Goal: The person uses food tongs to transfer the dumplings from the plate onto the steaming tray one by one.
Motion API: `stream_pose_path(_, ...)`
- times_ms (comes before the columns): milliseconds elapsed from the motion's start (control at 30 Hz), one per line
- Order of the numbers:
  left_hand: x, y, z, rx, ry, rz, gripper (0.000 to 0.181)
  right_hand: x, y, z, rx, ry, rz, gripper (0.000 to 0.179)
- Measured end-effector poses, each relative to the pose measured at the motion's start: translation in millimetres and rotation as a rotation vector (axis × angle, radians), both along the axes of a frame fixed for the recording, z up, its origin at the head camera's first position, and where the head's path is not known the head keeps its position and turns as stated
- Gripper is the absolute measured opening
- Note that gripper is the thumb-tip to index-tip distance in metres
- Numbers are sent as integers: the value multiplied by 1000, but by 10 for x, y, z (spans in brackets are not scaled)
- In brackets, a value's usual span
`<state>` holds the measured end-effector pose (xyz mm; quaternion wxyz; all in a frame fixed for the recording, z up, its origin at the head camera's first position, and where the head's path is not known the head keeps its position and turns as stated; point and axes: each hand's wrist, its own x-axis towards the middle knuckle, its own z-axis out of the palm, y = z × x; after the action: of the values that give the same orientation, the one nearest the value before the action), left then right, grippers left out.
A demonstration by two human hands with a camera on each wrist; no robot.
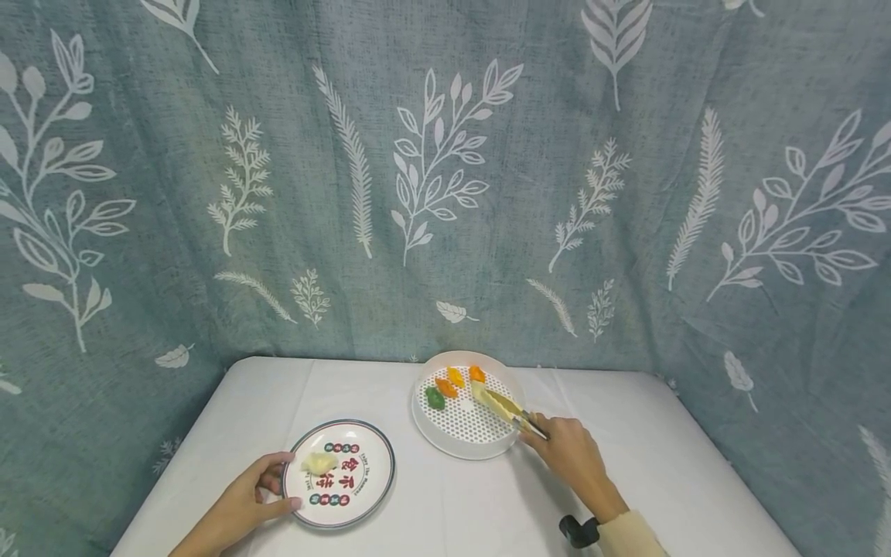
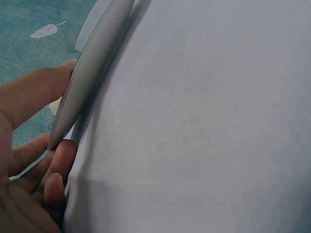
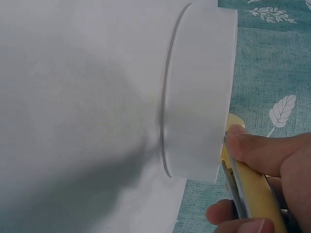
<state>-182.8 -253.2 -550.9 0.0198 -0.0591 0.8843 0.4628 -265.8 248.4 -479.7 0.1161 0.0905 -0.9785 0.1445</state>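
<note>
My left hand (image 1: 244, 495) grips the left rim of a white plate (image 1: 372, 480) with a blue edge and red lettering. In the left wrist view, thumb and fingers are on either side of the plate's rim (image 2: 90, 77). A pale yellow lump (image 1: 319, 463) lies on the plate. My right hand (image 1: 569, 452) holds yellow-handled tongs (image 1: 511, 411), their tips reaching over a round white perforated tray (image 1: 455, 446). At the tips is a pale yellow piece (image 1: 478, 389). The right wrist view shows the tongs' yellow handle (image 3: 257, 194) between thumb and fingers, beside the tray's side wall (image 3: 199, 97).
Inside the tray lie a green piece (image 1: 435, 398), an orange piece (image 1: 446, 387), a yellow piece (image 1: 455, 377) and another orange piece (image 1: 476, 373). A white cloth (image 1: 452, 510) covers the table. Behind it hangs a green leaf-patterned curtain (image 1: 515, 309).
</note>
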Motion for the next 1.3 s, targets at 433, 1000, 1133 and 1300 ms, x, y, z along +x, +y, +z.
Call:
stream_pose_path(433, 4, -4, -10, 2, 11, -5, 92, -60, -23, 69, -5, -51, -1, 50)
stream_pose_path(1000, 10, 17, 26, -7, 3, 2, 93, -25, -7, 19, -117, -35, -55, 66)
stream_pose_path(1133, 10, 6, 9, -14, 15, 0, 95, 15, -100, 56, -163, -10, -31, 69)
stream_pose_path(1300, -5, 5, -3, -10, 17, -1, 95, 96, -279, 61, -195, -1, 22, 68)
